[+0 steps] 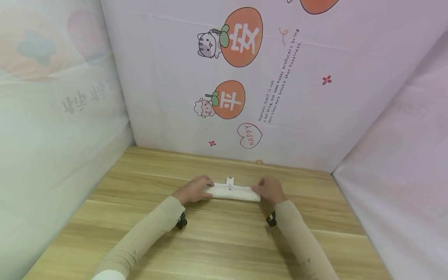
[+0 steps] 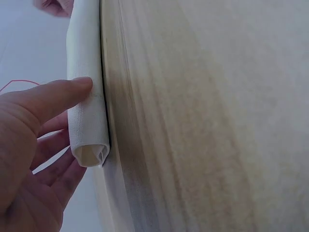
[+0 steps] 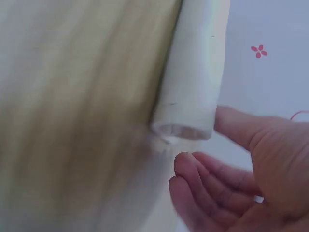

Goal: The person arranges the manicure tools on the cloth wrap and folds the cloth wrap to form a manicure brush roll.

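Note:
A white rolled-up fabric case (image 1: 235, 192) lies across the wooden table, a short strap with metal snaps sticking out from the middle of its far edge. Its hollow end shows in the left wrist view. My left hand (image 1: 196, 189) holds the left end, thumb (image 2: 72, 92) laid over the roll and fingers behind it. At the opposite end is my right hand (image 1: 271, 189), its thumb at the side of the roll. In the right wrist view the loosely bent fingers (image 3: 207, 186) of that hand are apart from the roll, just past its end.
The wooden table (image 1: 224, 241) runs back to a white printed cloth (image 1: 168, 97) hung behind it. White cloth also hangs along the left and right sides. A small dark camera (image 1: 181, 221) is worn at the left wrist, another (image 1: 271, 219) at the right.

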A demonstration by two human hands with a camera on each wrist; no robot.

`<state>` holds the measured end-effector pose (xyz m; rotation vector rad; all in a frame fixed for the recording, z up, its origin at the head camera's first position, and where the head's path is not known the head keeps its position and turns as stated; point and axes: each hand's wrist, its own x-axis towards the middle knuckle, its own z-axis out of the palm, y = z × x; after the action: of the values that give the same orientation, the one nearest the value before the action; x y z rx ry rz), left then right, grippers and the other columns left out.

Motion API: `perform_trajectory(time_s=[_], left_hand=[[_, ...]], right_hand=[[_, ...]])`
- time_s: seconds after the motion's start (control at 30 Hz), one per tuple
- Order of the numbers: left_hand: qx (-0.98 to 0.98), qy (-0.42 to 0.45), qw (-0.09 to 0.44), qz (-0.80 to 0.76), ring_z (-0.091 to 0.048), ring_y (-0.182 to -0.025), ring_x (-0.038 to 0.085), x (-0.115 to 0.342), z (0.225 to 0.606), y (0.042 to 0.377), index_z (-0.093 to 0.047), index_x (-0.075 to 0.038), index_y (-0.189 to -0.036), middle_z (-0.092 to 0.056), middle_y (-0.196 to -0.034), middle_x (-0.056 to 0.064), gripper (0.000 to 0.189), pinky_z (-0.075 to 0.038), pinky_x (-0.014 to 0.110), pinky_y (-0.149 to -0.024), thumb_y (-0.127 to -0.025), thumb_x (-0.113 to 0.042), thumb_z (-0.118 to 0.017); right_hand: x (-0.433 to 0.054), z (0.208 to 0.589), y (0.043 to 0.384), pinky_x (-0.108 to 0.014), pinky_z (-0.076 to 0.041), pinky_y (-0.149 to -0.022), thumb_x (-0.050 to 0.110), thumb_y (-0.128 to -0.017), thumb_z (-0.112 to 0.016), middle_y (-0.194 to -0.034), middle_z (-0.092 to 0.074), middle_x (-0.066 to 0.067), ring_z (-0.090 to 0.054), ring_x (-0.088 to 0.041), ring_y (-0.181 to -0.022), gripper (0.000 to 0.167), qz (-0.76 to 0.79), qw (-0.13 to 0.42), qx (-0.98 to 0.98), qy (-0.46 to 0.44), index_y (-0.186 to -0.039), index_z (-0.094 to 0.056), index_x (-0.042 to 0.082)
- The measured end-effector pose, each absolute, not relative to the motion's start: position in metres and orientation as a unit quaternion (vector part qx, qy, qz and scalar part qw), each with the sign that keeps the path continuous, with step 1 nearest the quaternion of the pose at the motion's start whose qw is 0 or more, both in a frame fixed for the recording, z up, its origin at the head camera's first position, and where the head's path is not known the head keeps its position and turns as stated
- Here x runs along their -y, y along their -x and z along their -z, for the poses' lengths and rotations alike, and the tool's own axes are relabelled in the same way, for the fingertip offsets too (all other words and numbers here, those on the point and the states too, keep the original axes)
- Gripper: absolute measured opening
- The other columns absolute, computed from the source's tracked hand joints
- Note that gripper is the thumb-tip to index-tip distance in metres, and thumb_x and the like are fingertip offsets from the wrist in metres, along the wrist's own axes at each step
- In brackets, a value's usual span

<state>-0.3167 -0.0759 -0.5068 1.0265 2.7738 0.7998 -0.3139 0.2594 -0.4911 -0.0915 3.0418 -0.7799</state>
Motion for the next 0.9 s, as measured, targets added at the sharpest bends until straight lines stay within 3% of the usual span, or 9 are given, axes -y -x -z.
perform_trajectory(time_s=[0.1,0.23,0.57,0.7,0.9], left_hand=[[-0.907,-0.331,0.041,-0.259,-0.063,-0.123,0.032,0.077,0.506,0.317,-0.069,0.001,-0.127,-0.068,-0.132,0.017,0.038,-0.052,0.048,-0.108,-0.096,-0.019,-0.078],[-0.909,-0.326,0.049,-0.255,-0.063,-0.124,0.031,0.077,0.504,0.316,-0.069,0.000,-0.129,-0.067,-0.133,0.016,0.038,-0.051,0.047,-0.109,-0.097,-0.019,-0.077],[-0.910,-0.323,0.055,-0.254,-0.063,-0.123,0.032,0.072,0.497,0.310,-0.069,0.002,-0.127,-0.068,-0.132,0.018,0.036,-0.051,0.048,-0.108,-0.097,-0.016,-0.077],[-0.912,-0.323,0.051,-0.249,-0.064,-0.123,0.032,0.072,0.497,0.310,-0.069,0.002,-0.127,-0.068,-0.132,0.017,0.036,-0.052,0.048,-0.109,-0.097,-0.016,-0.077],[-0.911,-0.320,0.055,-0.254,-0.063,-0.125,0.033,0.073,0.497,0.311,-0.068,0.001,-0.128,-0.068,-0.133,0.018,0.036,-0.051,0.048,-0.110,-0.097,-0.016,-0.076]], right_hand=[[-0.246,0.483,0.324,-0.051,-0.059,-0.097,0.027,-0.094,-0.079,-0.120,-0.075,-0.021,-0.072,-0.035,-0.109,0.041,0.253,0.019,-0.964,0.076,-0.121,-0.071,-0.004],[-0.225,0.478,0.336,-0.053,-0.053,-0.109,0.020,-0.099,-0.072,-0.132,-0.071,-0.023,-0.068,-0.038,-0.124,0.045,0.272,0.058,-0.953,0.118,-0.136,-0.064,-0.004],[-0.192,0.496,0.352,-0.049,-0.057,-0.105,0.003,-0.093,-0.075,-0.126,-0.074,-0.022,-0.072,-0.036,-0.116,0.040,0.301,0.031,-0.938,0.169,-0.131,-0.067,-0.007],[-0.188,0.500,0.353,-0.049,-0.055,-0.107,0.003,-0.094,-0.072,-0.128,-0.074,-0.020,-0.070,-0.036,-0.120,0.041,0.350,0.033,-0.927,0.131,-0.134,-0.066,-0.006],[-0.190,0.498,0.352,-0.045,-0.057,-0.103,0.010,-0.097,-0.071,-0.119,-0.077,-0.013,-0.072,-0.028,-0.112,0.029,0.400,0.018,-0.913,0.084,-0.125,-0.073,0.003]])
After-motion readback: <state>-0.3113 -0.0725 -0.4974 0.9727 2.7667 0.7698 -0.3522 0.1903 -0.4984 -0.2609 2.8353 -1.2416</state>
